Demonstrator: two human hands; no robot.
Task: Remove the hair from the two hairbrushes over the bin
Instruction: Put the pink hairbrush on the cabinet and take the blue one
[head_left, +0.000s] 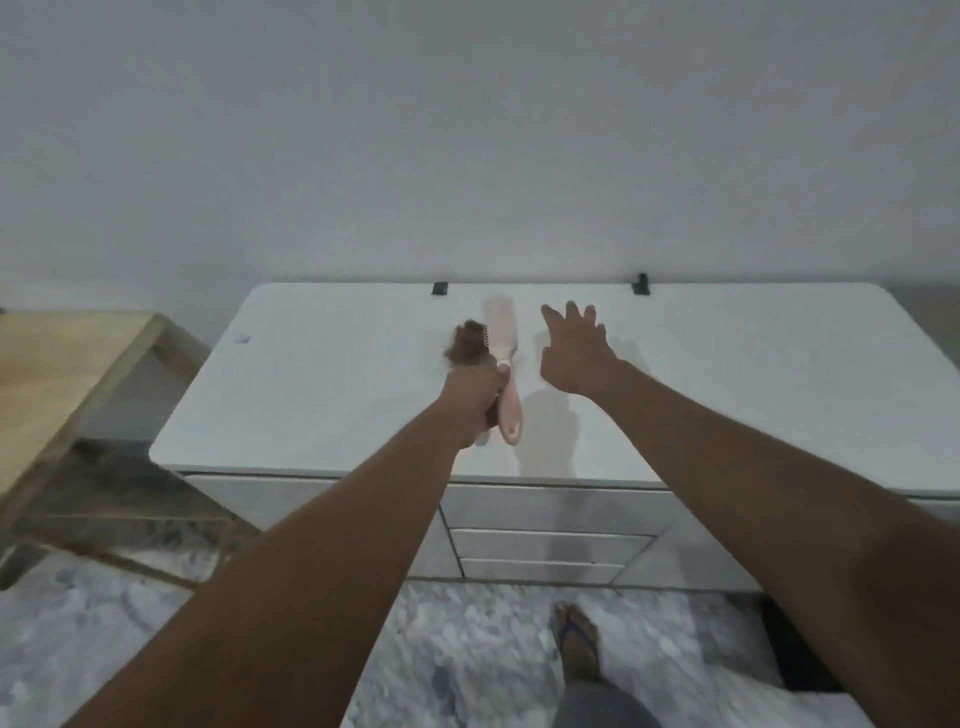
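Pink hairbrush (503, 364), a brown clump of hair (467, 347) at its left side, was gripped by the handle in the left hand (475, 402) above the white worktop (322, 395); right hand (574, 353), fingers spread and empty, hovered just right of the hairbrush.

One pink hairbrush (503, 358), one hair clump (467, 345), two hands.

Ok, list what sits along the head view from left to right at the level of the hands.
wooden table → clump of hair → pink hairbrush → right hand → bare right part of the white dresser top
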